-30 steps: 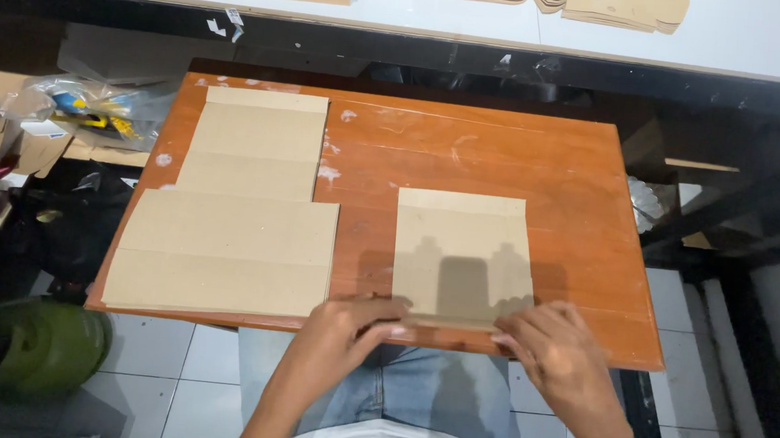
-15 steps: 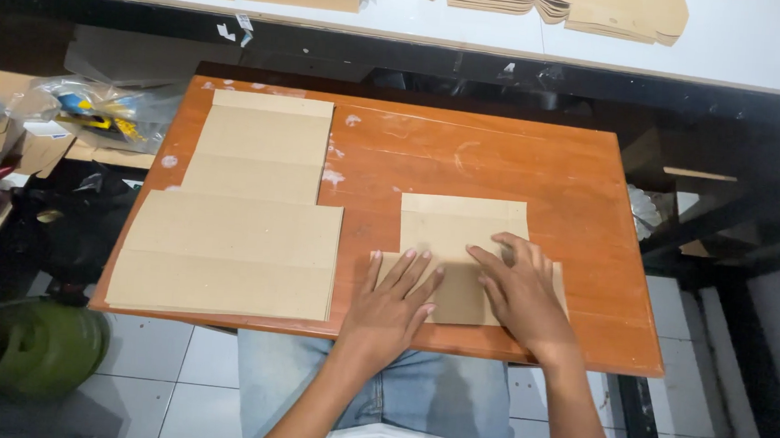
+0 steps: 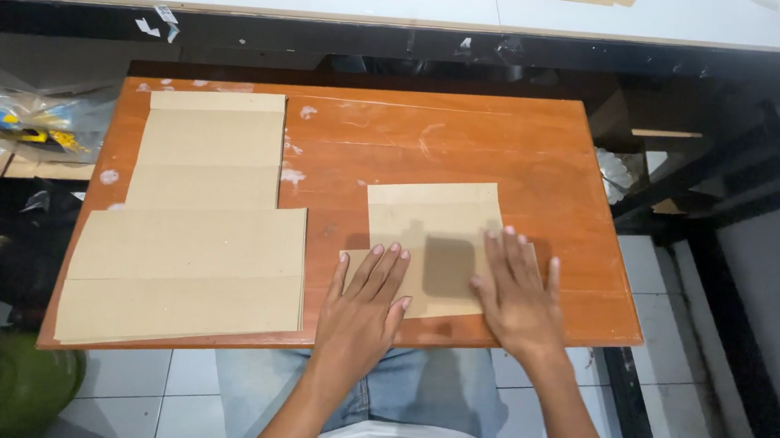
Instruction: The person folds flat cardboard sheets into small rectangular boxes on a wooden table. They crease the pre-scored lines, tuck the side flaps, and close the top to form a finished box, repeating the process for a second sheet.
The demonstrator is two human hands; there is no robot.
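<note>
A small folded sheet of brown cardboard [image 3: 434, 236] lies flat on the right half of an orange-brown wooden board [image 3: 468, 147], near the board's front edge. Both hands press down on its lower part. The left hand [image 3: 367, 304] rests palm down, fingers straight and spread, on the sheet's lower left corner, grasping nothing. The right hand [image 3: 517, 296] lies flat in the same way over the lower right corner, fingers fanned and unclenched, its outer fingers reaching past the sheet's right edge onto the wood.

On the left half of the board sits a stack of larger cardboard sheets [image 3: 187, 273], and just behind it, touching, a narrower creased cardboard piece [image 3: 207, 151] runs towards the board's far edge. Pale spots mark the wood between the two groups.

The board sits above the person's lap in blue jeans [image 3: 433, 391]. A green rounded container [image 3: 7, 389] stands on the tiled floor at the lower left, and a clear plastic bag [image 3: 35, 121] with coloured contents lies beyond the board's left side.
</note>
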